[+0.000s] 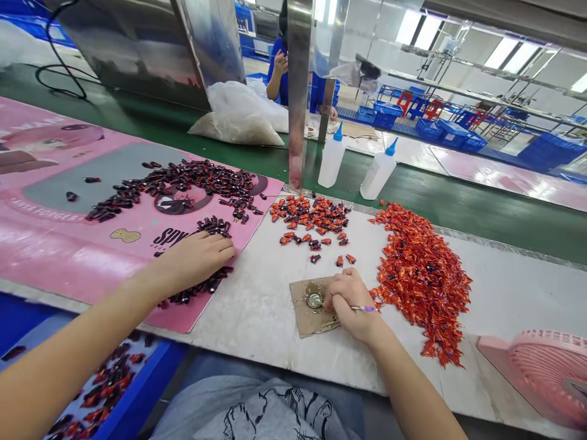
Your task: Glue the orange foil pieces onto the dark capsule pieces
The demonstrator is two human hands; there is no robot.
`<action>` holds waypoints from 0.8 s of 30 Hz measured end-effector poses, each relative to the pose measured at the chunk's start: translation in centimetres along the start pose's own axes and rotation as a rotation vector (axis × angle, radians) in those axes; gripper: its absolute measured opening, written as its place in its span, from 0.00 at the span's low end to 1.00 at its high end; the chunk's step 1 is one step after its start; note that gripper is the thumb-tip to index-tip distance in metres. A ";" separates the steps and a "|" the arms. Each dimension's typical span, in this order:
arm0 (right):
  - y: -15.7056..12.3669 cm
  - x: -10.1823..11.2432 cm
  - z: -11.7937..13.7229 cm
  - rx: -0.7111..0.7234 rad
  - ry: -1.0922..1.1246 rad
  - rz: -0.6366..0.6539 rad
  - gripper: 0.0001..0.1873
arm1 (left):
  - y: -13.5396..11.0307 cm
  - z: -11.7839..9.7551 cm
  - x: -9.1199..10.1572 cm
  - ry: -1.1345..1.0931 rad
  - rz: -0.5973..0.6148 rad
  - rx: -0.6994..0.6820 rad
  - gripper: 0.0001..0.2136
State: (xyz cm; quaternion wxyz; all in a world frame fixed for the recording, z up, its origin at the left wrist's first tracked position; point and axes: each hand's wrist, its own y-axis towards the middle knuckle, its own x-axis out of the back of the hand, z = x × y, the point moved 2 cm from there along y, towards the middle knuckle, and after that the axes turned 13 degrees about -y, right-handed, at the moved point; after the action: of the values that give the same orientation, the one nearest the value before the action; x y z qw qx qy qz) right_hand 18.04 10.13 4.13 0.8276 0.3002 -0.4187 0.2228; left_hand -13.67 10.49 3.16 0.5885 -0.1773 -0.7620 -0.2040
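Observation:
My left hand (202, 260) rests over a cluster of small glossy black pieces (213, 225) on the pink printed mat. Its fingers are together and bent downward, so whatever lies under the fingertips is hidden. In my right hand (351, 302) is a thin stick (364, 308) with a white and purple end; its other end is hidden by the fingers. This hand is closed beside a small round dish (314, 300) on a stained cardboard piece (305, 324). Red-and-black pieces (316, 214) lie just beyond, and a large heap of shiny orange-red pieces (417, 275) lies right.
Two white bottles (332, 160) with blue nozzles stand behind a metal post (298, 91). A pink fan (550, 366) sits at right. Below left, a blue bin (137, 391) holds more pieces. Plastic bags (243, 116) lie on the green belt; a person in blue (277, 73) sits across.

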 end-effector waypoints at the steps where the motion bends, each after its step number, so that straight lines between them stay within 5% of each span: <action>1: 0.0 0.0 0.1 0.003 -0.014 0.015 0.13 | -0.1 -0.3 0.2 -0.065 -0.055 0.013 0.10; 6: 0.0 0.0 0.5 -0.006 -0.078 0.049 0.13 | -0.9 -4.6 0.4 -0.795 -0.421 0.163 0.05; 10: -0.1 0.0 0.9 0.021 -0.130 0.055 0.12 | -0.5 -10.3 -2.7 -1.671 -0.503 0.217 0.12; 13: 0.0 0.1 0.9 0.017 -0.121 0.071 0.12 | 0.3 -13.6 -5.6 -2.114 -0.500 0.358 0.13; 17: -0.1 0.1 0.8 -0.024 -0.107 0.124 0.13 | 0.9 -15.1 -7.3 -2.358 -0.477 0.531 0.12; 24: -0.2 0.0 0.6 -0.050 -0.018 0.179 0.13 | 0.2 -14.3 -7.0 -2.317 -0.512 0.584 0.11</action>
State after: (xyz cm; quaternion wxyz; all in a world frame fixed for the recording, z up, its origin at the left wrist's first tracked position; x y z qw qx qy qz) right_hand 17.80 9.55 4.36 0.8078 0.2430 -0.4567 0.2826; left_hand -0.04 2.99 -0.39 -0.4781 0.0397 -0.8656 0.1436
